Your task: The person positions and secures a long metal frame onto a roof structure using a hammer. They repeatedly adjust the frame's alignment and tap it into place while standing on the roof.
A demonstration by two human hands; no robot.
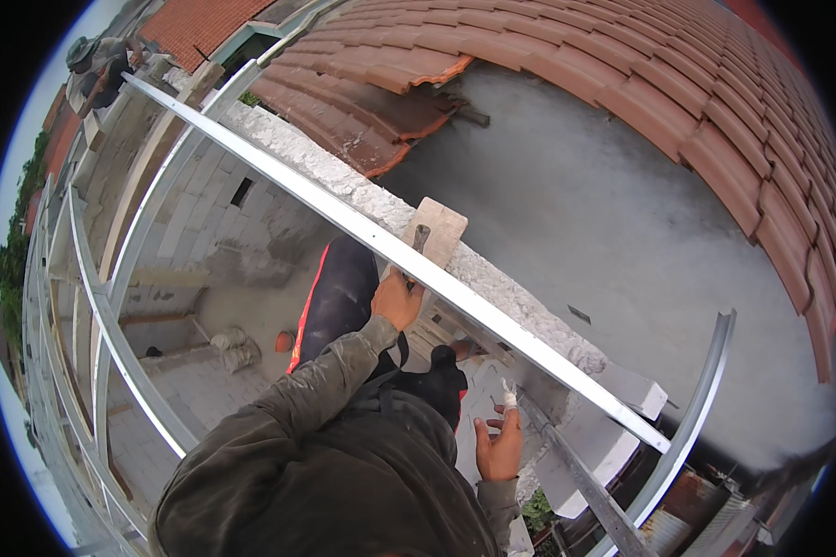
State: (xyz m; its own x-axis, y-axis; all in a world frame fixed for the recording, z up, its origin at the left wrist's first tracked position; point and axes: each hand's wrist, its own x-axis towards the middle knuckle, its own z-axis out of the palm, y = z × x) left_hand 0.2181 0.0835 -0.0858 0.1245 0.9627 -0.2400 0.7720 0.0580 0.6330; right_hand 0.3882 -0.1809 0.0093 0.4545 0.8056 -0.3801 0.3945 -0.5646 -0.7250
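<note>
A long silvery metal channel (344, 209) runs diagonally from the far left to the near right, above the top of a rough wall. My left hand (398, 299) is closed beside its lower edge, with the fingers partly hidden. In line with that hand, a dark metal tool end (421, 239) shows past the channel, over a wooden block (444, 230); the tool's kind is unclear. My right hand (500, 450) is raised near a grey bar (576, 473), fingers apart and partly bent. White wrapping covers one fingertip.
Brown roof tiles (622, 70) and a grey cement surface (548, 176) lie on the right. Curved-looking metal framing (111, 334) stands left, over a deep drop to the floor (251, 306). Another person (97, 70) is at the channel's far end. White blocks (594, 446) sit near right.
</note>
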